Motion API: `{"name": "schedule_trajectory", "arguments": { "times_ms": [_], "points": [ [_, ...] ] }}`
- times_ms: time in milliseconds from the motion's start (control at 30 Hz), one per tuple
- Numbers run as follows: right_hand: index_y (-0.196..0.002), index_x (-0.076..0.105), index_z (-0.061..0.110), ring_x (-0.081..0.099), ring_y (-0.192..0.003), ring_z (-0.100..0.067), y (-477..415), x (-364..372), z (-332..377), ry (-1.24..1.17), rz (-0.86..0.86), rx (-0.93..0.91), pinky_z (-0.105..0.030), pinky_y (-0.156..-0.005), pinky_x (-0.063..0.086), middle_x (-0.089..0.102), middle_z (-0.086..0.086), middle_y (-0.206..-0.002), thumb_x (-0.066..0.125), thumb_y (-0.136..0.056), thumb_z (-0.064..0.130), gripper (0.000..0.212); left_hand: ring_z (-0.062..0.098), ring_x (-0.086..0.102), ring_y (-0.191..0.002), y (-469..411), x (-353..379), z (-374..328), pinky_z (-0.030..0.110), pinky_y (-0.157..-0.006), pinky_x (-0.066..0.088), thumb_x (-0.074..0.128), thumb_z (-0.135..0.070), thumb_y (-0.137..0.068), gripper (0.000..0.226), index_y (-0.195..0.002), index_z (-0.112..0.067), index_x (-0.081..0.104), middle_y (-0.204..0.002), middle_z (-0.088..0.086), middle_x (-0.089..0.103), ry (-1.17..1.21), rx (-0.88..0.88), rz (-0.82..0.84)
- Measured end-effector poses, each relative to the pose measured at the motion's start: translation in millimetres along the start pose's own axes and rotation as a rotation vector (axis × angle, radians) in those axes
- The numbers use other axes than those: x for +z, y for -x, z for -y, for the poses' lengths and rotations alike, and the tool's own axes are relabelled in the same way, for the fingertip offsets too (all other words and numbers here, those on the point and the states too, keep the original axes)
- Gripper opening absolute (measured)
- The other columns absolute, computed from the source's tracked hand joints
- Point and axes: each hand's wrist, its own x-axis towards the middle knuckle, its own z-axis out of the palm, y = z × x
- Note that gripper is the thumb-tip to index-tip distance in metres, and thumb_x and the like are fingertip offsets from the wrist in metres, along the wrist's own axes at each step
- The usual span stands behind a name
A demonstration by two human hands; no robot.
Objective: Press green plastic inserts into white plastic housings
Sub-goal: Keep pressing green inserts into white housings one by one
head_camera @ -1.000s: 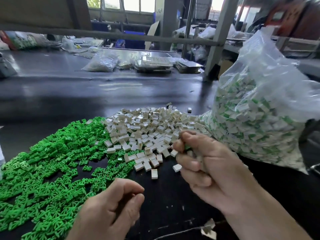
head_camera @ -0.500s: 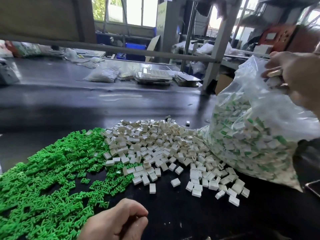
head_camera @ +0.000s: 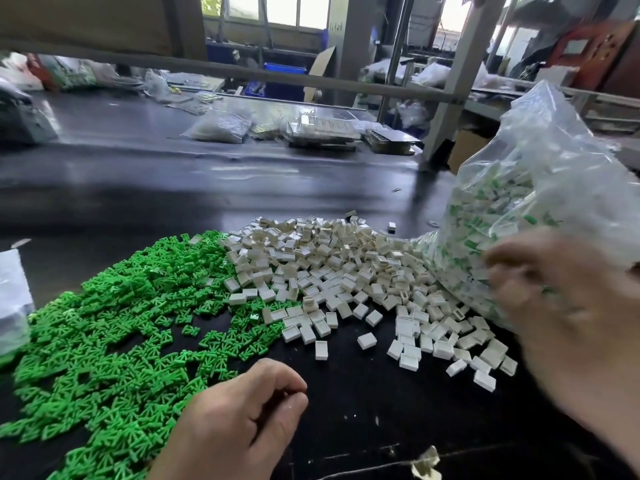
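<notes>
Open lane: I see bare black tabletop between the left hand and the right hand.
Left obstacle: green inserts pile.
Centre obstacle: white housings heap, touching the green.
Right obstacle: clear bag, bulging with parts.
Far side: I see open tabletop beneath a crossbar.

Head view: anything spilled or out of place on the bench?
Minor mixing: a white housing lies among the green inserts at the pile's far edge, and a crumpled whitish scrap sits near the front edge. Otherwise nothing stands out.

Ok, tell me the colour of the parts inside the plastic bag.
The parts are white with green showing, seen through the clear bag in the head view.
</notes>
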Motion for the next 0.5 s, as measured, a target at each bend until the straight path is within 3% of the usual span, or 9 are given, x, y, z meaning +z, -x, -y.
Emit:
{"name": "schedule_trajectory", "arguments": {
  "times_ms": [67,133,167,233,367,467,500],
  "points": [
    [-0.128,0.059,0.029,0.046,-0.119,-0.005,12.9,27.4,-2.3,0.247,0.227,-0.018,-0.020,-0.106,0.032,0.055,0.008,-0.128,0.038,-0.094,0.061,0.051,0.001,0.060,-0.052,2.0,-0.1,-1.3,0.021,-0.051,0.050,0.065,-0.039,-0.076,0.015,-0.090,-0.043,0.058,-0.061,-0.019,0.063,0.035,-0.042,0.017],
    [-0.154,0.023,0.028,0.018,-0.143,-0.011,37.3,50.8,-14.2,0.451,0.554,0.195,-0.027,-0.114,0.022,0.024,0.006,-0.154,0.001,-0.084,0.080,0.090,0.003,0.062,-0.056,3.5,0.4,-1.2,0.025,-0.056,0.051,0.061,-0.045,-0.076,0.017,-0.092,-0.047,0.056,-0.064,-0.019,0.064,0.050,-0.091,0.041],
    [-0.156,0.005,0.030,0.005,-0.148,-0.014,39.1,55.9,-25.3,0.525,0.616,0.275,-0.031,-0.118,0.018,0.009,0.007,-0.158,-0.012,-0.070,0.080,0.100,0.004,0.062,-0.057,3.5,0.2,-1.1,0.025,-0.057,0.051,0.060,-0.046,-0.077,0.017,-0.093,-0.048,0.055,-0.066,-0.019,0.064,0.051,-0.094,0.034],
    [-0.154,-0.006,0.030,-0.004,-0.151,-0.019,37.3,59.6,-39.4,0.615,0.662,0.339,-0.037,-0.121,0.017,-0.003,0.005,-0.158,-0.020,-0.058,0.077,0.108,0.005,0.062,-0.059,3.3,-0.6,-0.1,0.026,-0.059,0.051,0.063,-0.044,-0.083,0.015,-0.094,-0.048,0.054,-0.067,-0.018,0.065,0.041,-0.112,0.021],
    [-0.152,-0.003,0.029,-0.010,-0.150,-0.026,44.0,77.7,-56.4,0.667,0.628,0.314,-0.045,-0.122,0.012,-0.007,-0.002,-0.158,-0.019,-0.062,0.080,0.105,0.002,0.063,-0.065,2.5,-5.3,-1.1,0.024,-0.059,0.051,0.066,-0.039,-0.082,0.020,-0.096,-0.047,0.054,-0.075,-0.023,0.065,-0.021,-0.159,0.011],
    [-0.153,-0.001,0.027,-0.008,-0.150,-0.027,38.7,82.0,-64.5,0.659,0.590,0.336,-0.046,-0.122,0.011,-0.003,-0.003,-0.159,-0.015,-0.065,0.083,0.106,-0.003,0.061,-0.069,0.5,-20.5,1.7,0.020,-0.054,0.048,0.061,-0.046,-0.082,0.010,-0.091,-0.041,0.058,-0.069,-0.020,0.063,-0.125,-0.195,-0.070],
    [-0.154,0.000,0.026,-0.008,-0.149,-0.026,37.6,83.4,-66.8,0.647,0.583,0.336,-0.045,-0.122,0.010,-0.002,-0.003,-0.159,-0.013,-0.066,0.084,0.106,-0.006,0.059,-0.073,0.0,-27.4,4.5,0.016,-0.056,0.046,0.055,-0.054,-0.082,0.020,-0.099,-0.043,0.056,-0.080,-0.025,0.062,-0.197,-0.201,-0.043]
  ]
}}
